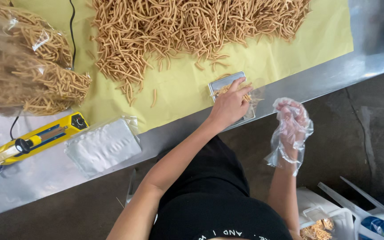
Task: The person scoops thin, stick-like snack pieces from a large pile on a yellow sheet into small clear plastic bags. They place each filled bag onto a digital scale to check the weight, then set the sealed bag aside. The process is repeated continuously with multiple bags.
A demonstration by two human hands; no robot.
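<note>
- We record even, soft daylight; the yellow sheet (290,40) reads bright, colours true.
- We note pale glare on the steel table (370,58), strongest at upper right.
- We log a dim floor (356,133) under the table edge.
- We find shadows faint and short beneath the snack sticks (178,26).
- We mark the bags (18,66) at far left soft, slightly blurred; centre sharp.

Snack sticks, tray and tools laid out on the bench

A sheet (290,40) lies on the bench (370,58) with a heap of snack sticks (187,26) on it; the small tray (227,84) sits at the sheet's near edge under the left hand (230,106), the right hand (292,126) just to its right off the bench. Filled bags (27,71) lie far left, the sealer (36,138) before them, a stack of empty bags (103,146) right of the sealer.
</note>
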